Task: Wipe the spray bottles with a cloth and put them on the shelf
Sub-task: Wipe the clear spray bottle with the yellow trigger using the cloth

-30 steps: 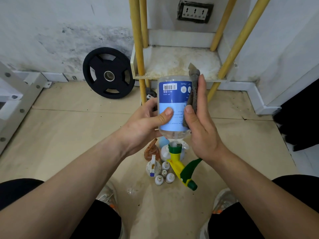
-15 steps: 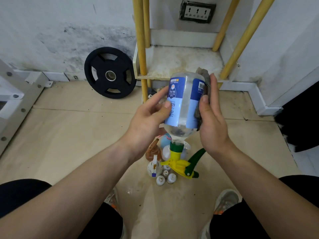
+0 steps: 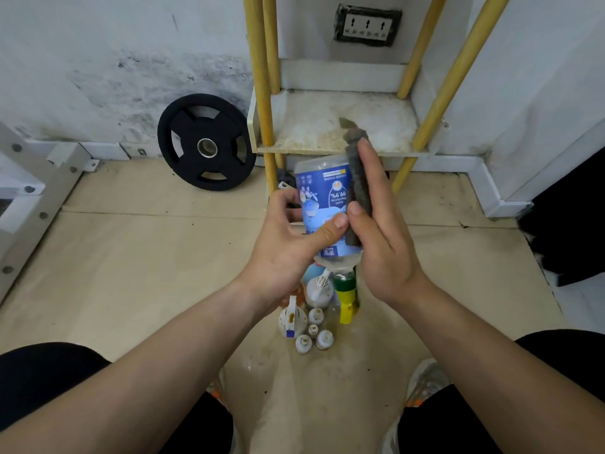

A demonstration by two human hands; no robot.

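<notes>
Shelf (image 3: 327, 132) at 12 o'clock has no bottles yet. Left hand (image 3: 288, 244) grips a bottle (image 3: 322, 198); right hand (image 3: 383, 231) pinches the cloth (image 3: 358, 178) against it.

Looks like a home gym corner. Shown by a weight plate (image 3: 207, 142) leaning on a stained wall (image 3: 98, 60), a bolted white frame (image 3: 29, 191) at left, a socket (image 3: 367, 25) above a grimy shelf (image 3: 340, 126), and a board-covered floor (image 3: 131, 257).

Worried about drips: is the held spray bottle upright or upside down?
Upside down: the spray bottle has its green-yellow nozzle pointing down, label text inverted.
</notes>
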